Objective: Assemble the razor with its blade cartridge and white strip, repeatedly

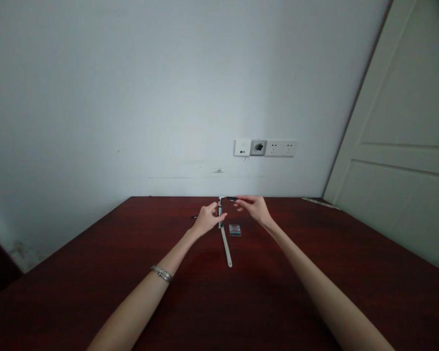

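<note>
My left hand (pixel 207 218) is closed around a slim upright white-and-black object (pixel 220 214); its exact kind I cannot make out. From the foot of that object a flat pale strip (pixel 226 248) runs toward me, with a small hole at its near end. My right hand (pixel 254 207) pinches a small dark slender piece (pixel 231 199) between thumb and fingers. This piece is held level beside the top of the upright object, where a thin pale part lies between them; whether they are joined is unclear. Below my right hand, a small clear box (pixel 234 230) rests on the table.
The dark red wooden table (pixel 190 302) reaches a pale wall with sockets (pixel 281 148) and a dark plug (pixel 258 147). A small black item (pixel 194 216) lies left of my left hand. At the back right is a thin flat strip (pixel 320 202), near a white panelled door (pixel 406 161).
</note>
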Tool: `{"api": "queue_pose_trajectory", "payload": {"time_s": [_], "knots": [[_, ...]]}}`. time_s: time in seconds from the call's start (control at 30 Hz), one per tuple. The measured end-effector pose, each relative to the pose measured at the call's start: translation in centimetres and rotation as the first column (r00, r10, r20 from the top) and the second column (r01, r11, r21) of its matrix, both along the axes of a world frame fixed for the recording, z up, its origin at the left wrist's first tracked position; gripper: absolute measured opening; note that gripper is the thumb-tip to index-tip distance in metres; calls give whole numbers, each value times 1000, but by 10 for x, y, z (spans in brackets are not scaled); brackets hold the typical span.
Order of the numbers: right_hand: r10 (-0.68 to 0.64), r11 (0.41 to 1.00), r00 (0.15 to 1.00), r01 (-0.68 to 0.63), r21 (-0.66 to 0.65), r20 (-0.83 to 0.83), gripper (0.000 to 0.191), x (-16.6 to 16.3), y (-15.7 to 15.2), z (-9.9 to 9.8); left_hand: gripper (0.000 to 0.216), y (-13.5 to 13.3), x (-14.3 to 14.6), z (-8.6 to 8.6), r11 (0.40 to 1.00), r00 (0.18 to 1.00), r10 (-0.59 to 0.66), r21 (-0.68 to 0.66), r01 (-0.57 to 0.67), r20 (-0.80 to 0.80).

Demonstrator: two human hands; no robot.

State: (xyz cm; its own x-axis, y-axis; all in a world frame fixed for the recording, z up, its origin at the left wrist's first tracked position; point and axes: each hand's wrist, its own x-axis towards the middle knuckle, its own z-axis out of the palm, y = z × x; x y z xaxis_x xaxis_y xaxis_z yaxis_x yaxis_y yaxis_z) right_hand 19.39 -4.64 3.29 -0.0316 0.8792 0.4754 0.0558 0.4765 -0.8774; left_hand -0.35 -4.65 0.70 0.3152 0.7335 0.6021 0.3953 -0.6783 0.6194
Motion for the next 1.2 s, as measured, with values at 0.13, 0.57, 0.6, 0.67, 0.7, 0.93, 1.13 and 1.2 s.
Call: {"api": "queue_pose_trajectory", "payload": {"time_s": [0.13,0.57,0.6,0.67,0.7,0.93,1.13,1.2], "knots": [[30,999,999,-29,13,-44,40,-4,-3,5,20,-5,8,-6,990,995,92,109,-88,-31],[79,997,991,-79,9,-109,39,-15,-1,8,24,-14,26,-13,952,964,264,151,-267,41],[83,997,990,-82,7,-110,39,-15,-1,8,24,-14,26,-13,951,963,269,147,-271,36],[87,996,990,-88,2,-113,38,-16,0,7,24,-13,26,-15,949,961,273,151,-275,35],[90,996,989,-90,-1,-114,38,-16,0,7,24,-13,26,-16,949,961,273,153,-275,36],[86,996,992,-86,2,-89,38,-15,-3,8,25,-14,28,-20,945,956,292,154,-290,10],[96,995,989,-98,-13,-116,39,-15,-3,8,25,-15,29,-19,939,954,300,179,-294,-8],[104,994,988,-107,-21,-117,39,-16,-3,7,25,-16,30,-19,938,952,306,177,-297,-22]]}}
